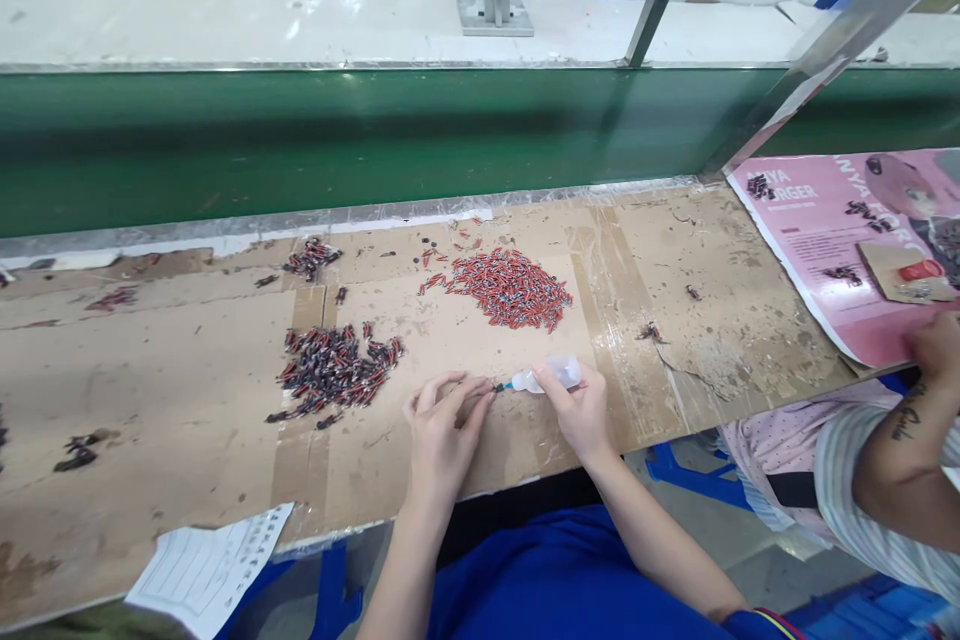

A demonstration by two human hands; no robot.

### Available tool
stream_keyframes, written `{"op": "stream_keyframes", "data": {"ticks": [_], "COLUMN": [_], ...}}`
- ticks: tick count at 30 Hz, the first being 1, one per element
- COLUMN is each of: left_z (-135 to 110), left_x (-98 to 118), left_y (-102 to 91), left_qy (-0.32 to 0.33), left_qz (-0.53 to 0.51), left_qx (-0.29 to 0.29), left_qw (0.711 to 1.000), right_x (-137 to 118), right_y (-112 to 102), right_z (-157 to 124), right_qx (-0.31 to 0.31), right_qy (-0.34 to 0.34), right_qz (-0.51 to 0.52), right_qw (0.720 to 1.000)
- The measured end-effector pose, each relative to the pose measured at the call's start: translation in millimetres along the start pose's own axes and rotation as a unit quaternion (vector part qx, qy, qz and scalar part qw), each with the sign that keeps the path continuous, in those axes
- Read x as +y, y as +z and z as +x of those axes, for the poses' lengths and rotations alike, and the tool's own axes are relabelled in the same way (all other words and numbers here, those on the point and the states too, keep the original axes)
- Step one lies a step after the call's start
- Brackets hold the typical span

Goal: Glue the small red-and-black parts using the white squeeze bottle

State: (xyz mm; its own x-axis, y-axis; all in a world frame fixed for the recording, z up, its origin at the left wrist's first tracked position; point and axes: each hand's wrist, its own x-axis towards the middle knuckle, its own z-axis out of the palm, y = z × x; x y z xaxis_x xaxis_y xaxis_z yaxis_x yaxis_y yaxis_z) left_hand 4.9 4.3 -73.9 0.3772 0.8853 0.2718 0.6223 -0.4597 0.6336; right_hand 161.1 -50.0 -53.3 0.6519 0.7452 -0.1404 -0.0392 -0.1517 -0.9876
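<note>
My right hand point(583, 410) is closed around a small translucent squeeze bottle point(559, 374), which lies nearly level with its blue nozzle tip pointing left. The tip meets a small dark part point(498, 388) pinched between the thumb and fingers of my left hand point(446, 420). Just beyond my hands spreads a pile of small red and silver parts point(514, 288). To the left of my left hand is a heap of black and red parts point(337, 365). The held part is too small to make out in detail.
Cardboard point(450, 320) covers the bench, with a green conveyor belt point(360, 140) behind it. A smaller cluster of parts point(311, 258) sits further back. At left front lies a paper sheet point(214, 560). On the right, a person's arm point(900, 420) rests by a pink poster point(825, 250).
</note>
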Motion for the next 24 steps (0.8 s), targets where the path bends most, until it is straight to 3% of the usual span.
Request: {"op": "stream_keyframes", "data": {"ticks": [7, 10, 12, 14, 17, 21, 24], "left_z": [-0.5, 0.1, 0.9, 1.3, -0.1, -4.5, -6.8], "left_x": [-0.4, 1.7, 3.4, 4.9, 5.4, 1.0, -1.7], "left_y": [4.6, 7.3, 8.1, 7.7, 4.8, -1.4, -5.8], "left_qy": [0.000, -0.011, -0.029, -0.038, -0.026, -0.002, -0.006], "left_qz": [0.017, 0.032, 0.039, 0.038, 0.013, -0.030, -0.061], "left_qx": [-0.035, -0.047, -0.046, -0.034, -0.003, 0.033, 0.061], "left_qw": [0.999, 0.998, 0.998, 0.998, 1.000, 0.999, 0.996], "right_x": [0.8, -3.8, -11.0, -19.9, -28.6, -23.5, -18.7], "right_y": [-12.4, -26.1, -35.2, -41.3, -41.1, -27.2, -18.7], "right_z": [1.3, 2.4, 3.9, 8.2, 25.2, 66.3, 92.5], "right_qx": [0.013, 0.029, 0.048, 0.071, 0.092, 0.003, -0.006], "right_qy": [0.005, 0.011, -0.004, -0.063, -0.159, -0.156, -0.148], "right_qz": [-0.032, -0.150, -0.277, -0.390, -0.468, -0.454, -0.454], "right_qw": [0.999, 0.988, 0.960, 0.916, 0.864, 0.878, 0.879]}}
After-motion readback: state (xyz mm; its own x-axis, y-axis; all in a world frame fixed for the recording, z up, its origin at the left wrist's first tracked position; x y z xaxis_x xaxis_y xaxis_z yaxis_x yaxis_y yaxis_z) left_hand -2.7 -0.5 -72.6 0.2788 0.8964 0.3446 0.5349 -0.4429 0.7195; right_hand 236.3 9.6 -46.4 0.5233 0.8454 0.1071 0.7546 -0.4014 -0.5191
